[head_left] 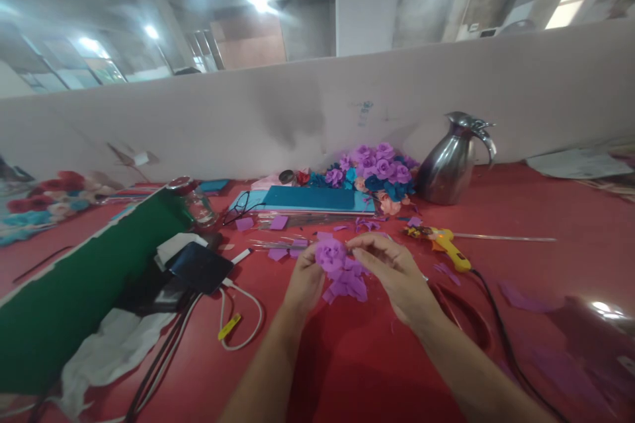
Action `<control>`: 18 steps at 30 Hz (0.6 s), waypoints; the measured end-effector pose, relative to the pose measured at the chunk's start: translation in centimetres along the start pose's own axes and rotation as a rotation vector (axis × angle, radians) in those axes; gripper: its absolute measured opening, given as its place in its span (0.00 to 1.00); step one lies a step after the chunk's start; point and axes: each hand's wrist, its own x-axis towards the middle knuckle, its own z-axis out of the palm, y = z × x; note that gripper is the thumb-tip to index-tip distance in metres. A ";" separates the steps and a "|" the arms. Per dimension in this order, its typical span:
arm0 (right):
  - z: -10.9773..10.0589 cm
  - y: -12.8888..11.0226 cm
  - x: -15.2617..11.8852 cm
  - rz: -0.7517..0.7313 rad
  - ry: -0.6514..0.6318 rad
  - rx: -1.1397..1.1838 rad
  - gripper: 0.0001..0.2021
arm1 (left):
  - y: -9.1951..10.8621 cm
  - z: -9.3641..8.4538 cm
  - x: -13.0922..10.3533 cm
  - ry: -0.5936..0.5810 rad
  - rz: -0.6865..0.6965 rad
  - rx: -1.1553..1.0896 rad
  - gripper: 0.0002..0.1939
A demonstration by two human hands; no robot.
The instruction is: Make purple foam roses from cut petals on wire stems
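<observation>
A purple paper flower [330,255] with curled petals is in my left hand [306,277], whose fingers are closed around its underside and partly hidden by it. My right hand [391,268] is at the flower's right side, thumb and fingertips drawn together near the outer petals. Whatever is in that pinch is too small to make out. Loose purple paper petals [348,283] lie on the red table just below the flower. Beyond my hands are more purple paper pieces [278,254] beside thin wire stems [278,242].
A yellow glue gun [452,248] with a black cord lies to the right. A steel jug [448,162] and a heap of finished paper flowers [380,168] stand by the back partition. On the left are a green board [99,277], a phone [201,267], cables and a glass jar [193,201].
</observation>
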 end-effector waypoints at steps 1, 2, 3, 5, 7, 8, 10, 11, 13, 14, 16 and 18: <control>0.0 0.1 0.0 0.004 0.002 0.002 0.08 | 0.0 0.1 0.0 0.015 -0.004 -0.015 0.09; 0.1 0.1 0.0 0.007 -0.001 0.005 0.09 | -0.1 0.1 0.0 0.017 -0.011 -0.022 0.10; 0.2 0.2 0.0 0.007 -0.005 0.005 0.09 | -0.1 0.1 -0.1 0.007 -0.021 -0.025 0.09; 0.3 0.2 0.1 -0.025 -0.014 -0.006 0.09 | -0.3 0.0 -0.1 -0.033 -0.047 -0.021 0.09; 0.3 0.2 0.1 -0.074 -0.015 -0.032 0.08 | -0.4 -0.1 -0.2 -0.063 -0.065 -0.015 0.10; 0.3 0.2 0.1 -0.090 -0.010 -0.046 0.07 | -0.5 -0.2 -0.2 -0.073 -0.072 -0.011 0.10; 0.2 0.3 0.1 -0.092 -0.005 -0.069 0.07 | -0.6 -0.2 -0.3 -0.088 -0.087 0.003 0.10; 0.2 0.3 0.1 -0.084 -0.010 -0.076 0.07 | -0.6 -0.2 -0.3 -0.096 -0.094 0.010 0.10; 0.3 0.4 0.1 -0.084 -0.020 -0.091 0.07 | -0.5 -0.1 -0.4 -0.117 -0.104 0.020 0.11; 0.3 0.4 0.1 -0.096 -0.019 -0.099 0.06 | -0.5 0.0 -0.4 -0.127 -0.107 0.022 0.12; 0.3 0.4 0.1 -0.127 -0.006 -0.115 0.05 | -0.4 0.1 -0.4 -0.140 -0.113 0.023 0.14; 0.3 0.3 0.1 -0.151 0.008 -0.127 0.05 | -0.4 0.1 -0.4 -0.146 -0.125 0.023 0.14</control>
